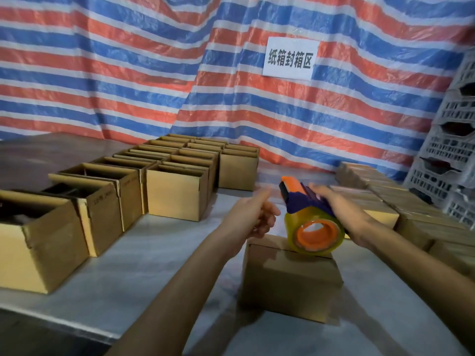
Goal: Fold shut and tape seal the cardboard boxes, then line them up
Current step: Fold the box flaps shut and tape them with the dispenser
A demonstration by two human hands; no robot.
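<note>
A small closed brown cardboard box [290,278] sits on the grey surface [144,265]. Above its top, the right hand [339,209] grips an orange-and-purple tape dispenser [303,199]. Over its far left corner, the left hand [254,214] hovers with its fingers loosely curled and nothing in them.

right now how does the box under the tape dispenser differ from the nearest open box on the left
The centre box has its flaps folded shut; the nearest left box is open-topped, dark contents showing. The centre box stands alone with the tape dispenser, gripped by the right hand, at its top; the nearest left box heads a row, untouched. Both are brown cardboard.
</note>
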